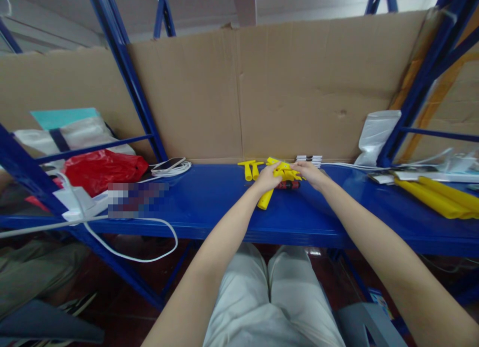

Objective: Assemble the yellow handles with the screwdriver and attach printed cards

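Both my hands are together over yellow plastic pieces at the middle of the blue shelf. My left hand [268, 178] is closed on a yellow plastic piece [287, 174], its fingers partly hidden. From the other side, my right hand [309, 171] has its fingers closed on the same cluster of yellow plastic. A yellow tube-like handle [265, 200] sticks out below my left hand. Under the pieces lies a red and black handle [289, 185], perhaps a screwdriver's. Just left of my hands are two yellow T-shaped pieces [247, 171].
Cardboard [299, 87] walls the back of the blue shelf [209, 202]. At left are a red plastic bag [101, 170], a phone [169, 164] on a coiled white cable, and a cable loop [175, 240] hanging over the edge. Long yellow pieces [434, 197] lie at right.
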Motion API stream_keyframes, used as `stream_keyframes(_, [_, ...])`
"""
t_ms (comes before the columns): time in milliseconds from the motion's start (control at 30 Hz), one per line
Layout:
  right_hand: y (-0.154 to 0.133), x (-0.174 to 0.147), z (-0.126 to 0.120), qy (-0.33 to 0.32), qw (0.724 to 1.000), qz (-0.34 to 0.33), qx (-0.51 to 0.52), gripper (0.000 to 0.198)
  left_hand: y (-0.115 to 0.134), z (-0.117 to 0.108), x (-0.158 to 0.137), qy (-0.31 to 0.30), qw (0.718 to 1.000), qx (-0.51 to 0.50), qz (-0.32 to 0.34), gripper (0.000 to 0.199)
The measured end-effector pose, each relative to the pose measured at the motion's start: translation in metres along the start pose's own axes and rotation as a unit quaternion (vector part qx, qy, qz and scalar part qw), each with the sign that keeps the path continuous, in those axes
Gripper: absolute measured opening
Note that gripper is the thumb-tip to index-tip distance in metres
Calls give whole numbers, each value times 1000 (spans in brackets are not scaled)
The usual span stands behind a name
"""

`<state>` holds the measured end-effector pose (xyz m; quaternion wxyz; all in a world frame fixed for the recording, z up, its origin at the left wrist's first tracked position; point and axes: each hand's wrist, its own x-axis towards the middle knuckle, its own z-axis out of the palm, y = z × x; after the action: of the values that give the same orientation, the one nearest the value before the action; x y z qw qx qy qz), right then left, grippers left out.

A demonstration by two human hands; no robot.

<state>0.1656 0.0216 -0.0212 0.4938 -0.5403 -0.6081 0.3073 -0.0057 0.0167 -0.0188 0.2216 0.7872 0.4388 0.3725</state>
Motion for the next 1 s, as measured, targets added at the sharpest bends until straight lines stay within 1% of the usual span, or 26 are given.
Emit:
stream_keyframes(67, [-1, 0, 1, 9, 1000, 5, 0, 21, 3, -2, -6, -22, 994, 100, 34, 65])
stream_keyframes(167, [-2, -1, 3, 21, 1000, 12, -9, 21, 10, -4, -15, -52, 976, 211, 26, 64])
stream_keyframes(300, [-1, -1, 5, 25, 1000, 5, -17, 21, 16, -4, -21, -76, 961, 266, 25, 65])
stream_keyframes(567, [-1, 1, 4, 22, 999, 1, -27, 24, 14, -5, -19, -69, 961, 266, 37, 67])
stream_keyframes(667, [-4, -2, 2, 18, 1000, -1, -4, 21, 15, -6, -19, -55, 961, 267, 41, 66])
stream_keyframes(767, [-5, -2, -3, -4, 1000, 6, 24, 16, 13, -6, -17, -41, 965, 254, 41, 65])
stream_keyframes(833, [-3, 1, -9, -11, 1000, 7, 15, 14, 9, -5, -15, -34, 969, 240, 35, 65])
stream_keyframes(900, [3, 5, -18, 4, 999, -2, -36, 18, 5, -4, -12, -29, 974, 223, 25, 67])
stream_keyframes(933, [7, 8, -23, 25, 996, -7, -80, 21, 3, -4, -11, -27, 977, 210, 23, 68])
stream_keyframes(967, [11, 10, -30, 47, 990, -5, -137, 25, 1, -4, -9, -24, 980, 196, 21, 69])
stream_keyframes(1000, [15, 11, -36, 83, 975, 0, -206, 28, -1, -3, -8, -22, 983, 181, 20, 69])
